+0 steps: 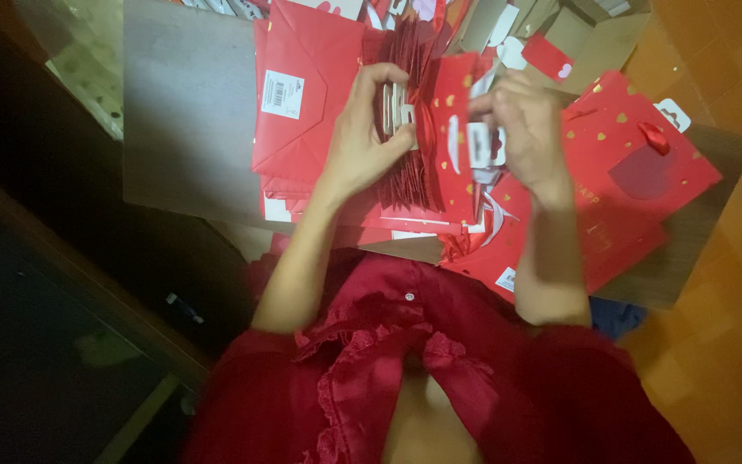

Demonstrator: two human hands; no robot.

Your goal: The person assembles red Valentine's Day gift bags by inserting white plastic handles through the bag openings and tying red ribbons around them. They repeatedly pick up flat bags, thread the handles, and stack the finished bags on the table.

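My left hand [364,129] grips a thick upright stack of folded red gift bags [412,163] from its left side, thumb over the top edges. My right hand [521,129] pinches the frontmost red bag with gold hearts [454,103] and its white tag [479,144]. Both hands are raised just above a low grey board [186,120] that serves as a table top. The fingertips of the right hand are partly hidden behind the tag.
Flat red bags with white barcode stickers [298,94] lie to the left on the board. More red heart-print bags with a ribbon bow [637,163] lie at the right. Cardboard boxes [586,39] stand at the far edge. Orange tiled floor [714,326] shows on the right.
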